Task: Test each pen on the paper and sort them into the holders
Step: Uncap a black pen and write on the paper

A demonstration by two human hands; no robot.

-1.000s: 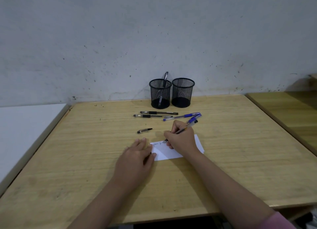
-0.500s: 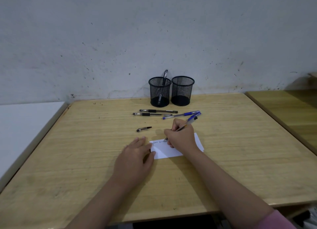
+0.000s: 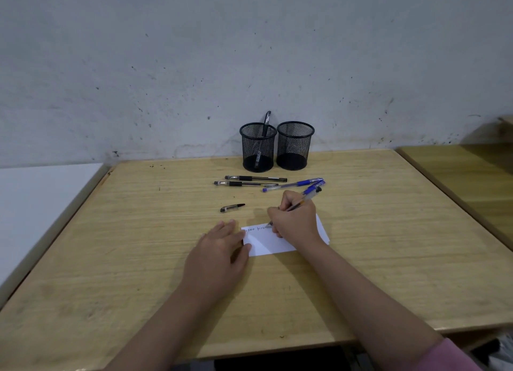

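So since a second ago the writing has crept further along the top of the paper [image 3: 266, 244], there's now a second scrawled word after the first one, and the pen tip has slid a bit to the right with it; everything else on the desk looks like it hasn't budged. Nearest the camera you've got two bare forearms coming in, with a bit of pink sleeve [image 3: 455, 356] at the bottom right corner. The left hand [image 3: 219, 255] is lying flat and relaxed, palm down, fingers loose, holding nothing, with its fingertips pinning the left edge of the paper. The right hand [image 3: 295, 222] is curled tight around a clear pen [image 3: 305, 200] in a normal writing grip, tip down touching the paper's top edge, back end angled up and away to the right. Just past the left hand there's a loose black cap [image 3: 232, 207] lying on the wooden desk [image 3: 138, 245]. Further back are two black pens [image 3: 251, 181] lying side by side, nearly parallel, and to their right a blue pen [image 3: 294, 185] lying at a slant, with another blue bit just beside the held pen's back end, can't tell exactly what. At the back against the wall [image 3: 249, 51] stand two black mesh holders touching or nearly so: the left holder [image 3: 258, 147] has one dark pen leaning in it, the right holder [image 3: 295, 146] looks empty.
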